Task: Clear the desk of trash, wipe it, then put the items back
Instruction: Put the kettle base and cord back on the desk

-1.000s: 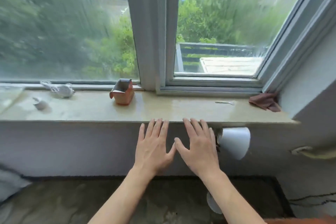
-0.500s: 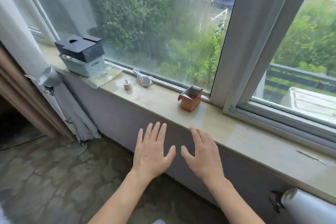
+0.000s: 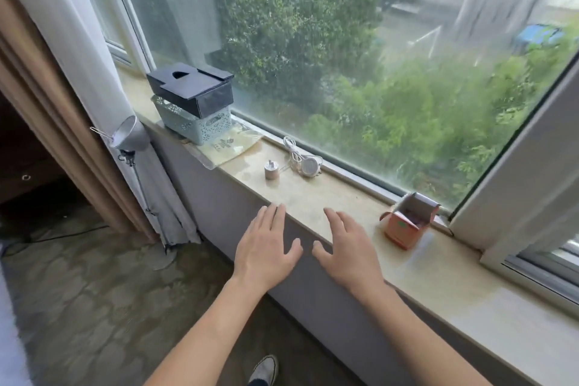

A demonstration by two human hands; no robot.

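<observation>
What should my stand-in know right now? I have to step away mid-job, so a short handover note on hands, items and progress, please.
Left hand: open, holds nothing, fingers spread at the sill's front edge.
Right hand: open, holds nothing, over the edge of the sill.
On the sill, from the left: black box on top of a blue basket, which stands on a flat plastic sheet; small metal cylinder; round white gadget with cord; open orange carton.
Done: nothing evident; all items remain on the sill.
Left: remove the trash, lift items off, wipe, put them back. No cloth in view.
</observation>
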